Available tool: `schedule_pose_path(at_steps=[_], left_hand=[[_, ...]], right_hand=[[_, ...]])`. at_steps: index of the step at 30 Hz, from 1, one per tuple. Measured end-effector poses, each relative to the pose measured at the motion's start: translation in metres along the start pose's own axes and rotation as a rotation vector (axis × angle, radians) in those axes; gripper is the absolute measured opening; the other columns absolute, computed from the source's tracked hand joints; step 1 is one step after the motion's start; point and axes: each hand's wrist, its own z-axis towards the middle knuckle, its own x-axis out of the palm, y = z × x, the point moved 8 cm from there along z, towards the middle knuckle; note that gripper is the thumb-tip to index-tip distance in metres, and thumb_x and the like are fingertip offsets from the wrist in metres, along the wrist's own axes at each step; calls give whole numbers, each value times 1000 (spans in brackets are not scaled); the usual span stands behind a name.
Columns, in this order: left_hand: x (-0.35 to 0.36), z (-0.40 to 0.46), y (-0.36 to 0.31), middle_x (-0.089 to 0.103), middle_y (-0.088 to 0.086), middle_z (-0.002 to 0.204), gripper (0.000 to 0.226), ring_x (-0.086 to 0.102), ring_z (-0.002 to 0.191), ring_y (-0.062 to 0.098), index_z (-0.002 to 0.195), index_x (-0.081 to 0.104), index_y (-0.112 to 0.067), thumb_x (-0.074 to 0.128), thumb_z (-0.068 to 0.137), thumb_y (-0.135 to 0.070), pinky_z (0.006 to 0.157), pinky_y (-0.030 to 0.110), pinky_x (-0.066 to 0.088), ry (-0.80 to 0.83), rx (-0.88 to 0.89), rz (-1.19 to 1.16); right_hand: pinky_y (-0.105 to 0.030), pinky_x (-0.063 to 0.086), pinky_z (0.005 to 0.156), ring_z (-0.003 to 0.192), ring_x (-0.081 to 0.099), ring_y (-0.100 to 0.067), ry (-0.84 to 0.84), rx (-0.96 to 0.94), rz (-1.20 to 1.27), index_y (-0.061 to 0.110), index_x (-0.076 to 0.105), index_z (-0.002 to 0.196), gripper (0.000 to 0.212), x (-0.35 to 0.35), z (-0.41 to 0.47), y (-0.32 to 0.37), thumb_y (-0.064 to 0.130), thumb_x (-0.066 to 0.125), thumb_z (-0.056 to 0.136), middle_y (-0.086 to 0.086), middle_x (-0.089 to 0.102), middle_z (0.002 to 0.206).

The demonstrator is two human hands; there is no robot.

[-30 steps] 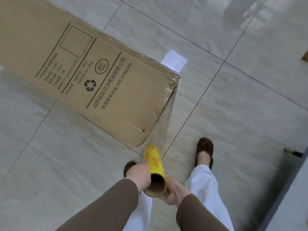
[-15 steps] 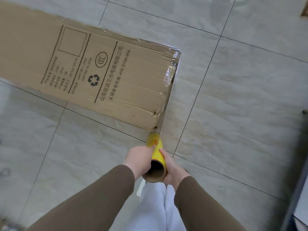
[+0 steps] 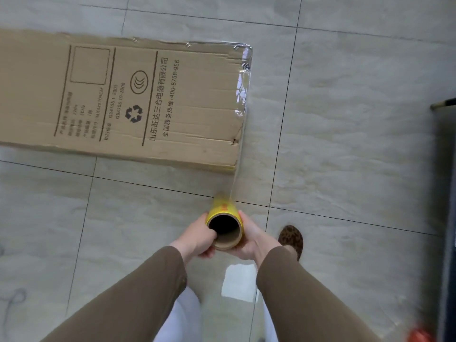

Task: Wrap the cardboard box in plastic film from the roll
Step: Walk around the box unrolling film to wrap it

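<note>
While the film (image 3: pixel 243 99) runs tight from the right end of the box (image 3: pixel 138 102) down to the roll (image 3: pixel 223 224), the wrapping is in its early turns, I judge. The box lies on the floor (image 3: pixel 345 144) at about ten o'clock from the roll. The left hand (image 3: pixel 198 239) and the right hand (image 3: pixel 250 239) press the roll between them, fingers curled around it. Next, the roll should go around the box end toward twelve o'clock, with the film kept tight.

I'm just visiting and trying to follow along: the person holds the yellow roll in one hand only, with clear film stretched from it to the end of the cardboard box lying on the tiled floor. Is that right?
Not quite. The head view shows both hands on the yellow roll: the left hand and the right hand grip it from either side. The rest holds: clear film runs to the end of the cardboard box on the tiled floor.
</note>
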Motion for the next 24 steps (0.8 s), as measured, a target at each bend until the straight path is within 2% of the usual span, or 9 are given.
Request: schedule_pose_path(at_steps=[4, 8, 10, 13, 15, 17, 19, 22, 24], left_hand=[[-39, 9, 6, 68, 11, 86, 48, 59, 45, 23, 124, 47, -29, 36, 80, -15, 42, 24, 48, 64, 95, 494], [-59, 9, -1, 67, 9, 113, 65, 70, 86, 28, 149, 27, -24, 39, 87, -11, 65, 31, 48, 86, 197, 1233], [-58, 8, -11, 60, 9, 128, 62, 62, 110, 33, 150, 30, -23, 42, 90, -15, 73, 36, 45, 21, 286, 1456], [-55, 9, -20, 61, 2, 126, 55, 60, 113, 28, 146, 39, -25, 43, 92, -19, 71, 35, 42, -21, 379, 1659], [-62, 10, -21, 64, -1, 117, 53, 63, 106, 26, 142, 46, -26, 44, 90, -17, 66, 34, 41, -42, 425, 1676], [-76, 8, -21, 65, -3, 108, 52, 64, 97, 26, 134, 52, -32, 45, 85, -17, 63, 32, 41, -74, 468, 1560], [-96, 9, -10, 66, -6, 100, 46, 64, 87, 23, 121, 57, -36, 45, 80, -19, 61, 28, 42, -92, 436, 1343], [-117, 15, 24, 64, -4, 67, 39, 60, 46, 14, 109, 57, -31, 40, 78, -15, 43, 22, 43, -5, 285, 894], [-125, 18, 38, 65, 6, 60, 33, 58, 39, 18, 106, 56, -30, 42, 82, -13, 40, 24, 46, 21, 225, 612]], right_hand=[[-49, 64, 79, 88, 75, -38, -74, -63, -83, 5, 65, 129, 45, 4, 13, -33, 41, 46, 108, -23, 75, 116], [-38, 62, 53, 76, 71, -30, -158, -190, 3, 8, 56, 141, 44, 20, 34, -56, 38, 43, 111, -17, 71, 100], [-38, 64, 62, 79, 77, -30, -94, -217, 122, 10, 63, 131, 56, 42, 44, -61, 57, 45, 106, -17, 76, 100], [-52, 56, 102, 111, 73, -37, -23, -216, 204, 9, 68, 128, 73, 68, 57, -67, 72, 54, 93, -20, 76, 118], [-52, 54, 105, 114, 71, -37, -12, -221, 221, 11, 68, 129, 73, 78, 63, -69, 72, 59, 90, -20, 76, 119], [-46, 62, 90, 100, 77, -34, -18, -236, 251, 12, 70, 125, 68, 81, 67, -70, 70, 59, 91, -17, 79, 110], [-48, 62, 91, 101, 76, -33, -21, -250, 287, 12, 71, 125, 64, 83, 70, -70, 66, 57, 93, -17, 79, 110], [-58, 52, 105, 118, 67, -39, 2, -276, 319, 12, 67, 134, 64, 95, 71, -68, 62, 53, 97, -22, 72, 126], [-62, 50, 106, 121, 65, -42, -4, -291, 332, 12, 63, 139, 63, 103, 71, -65, 59, 52, 99, -24, 69, 131]])
